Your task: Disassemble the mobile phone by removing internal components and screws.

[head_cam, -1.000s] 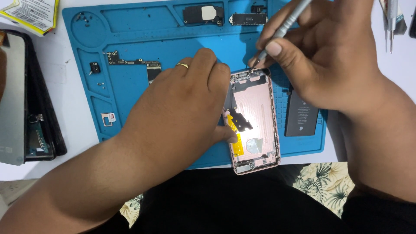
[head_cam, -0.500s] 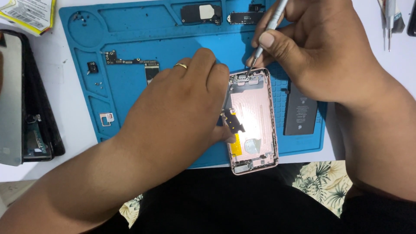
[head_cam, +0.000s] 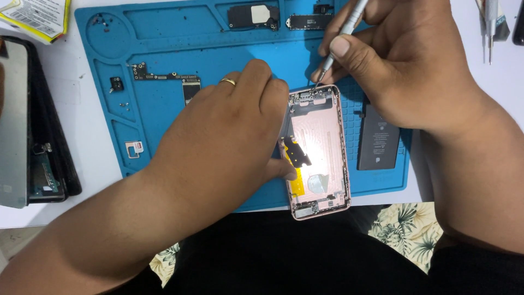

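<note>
An opened pink phone housing (head_cam: 322,136) lies on the blue work mat (head_cam: 158,33), its lower end past the mat's front edge. My left hand (head_cam: 229,125), with a gold ring on one finger, grips the housing's left side; its thumb presses by a yellow strip and a small black part (head_cam: 295,153). My right hand (head_cam: 393,60) holds a slim silver screwdriver (head_cam: 341,38) like a pen, tip down at the housing's top edge.
A black battery (head_cam: 377,137) lies right of the housing. A long circuit board (head_cam: 164,79), a small black part (head_cam: 115,83) and two modules (head_cam: 254,16) rest on the mat. A removed screen (head_cam: 22,125) lies at the left; tweezers (head_cam: 489,22) at the top right.
The view has shifted slightly, so the mat and housing sit a little left of before. My right hand has drawn in over the housing's top; the screwdriver tip stays there. My left hand keeps its grip.
</note>
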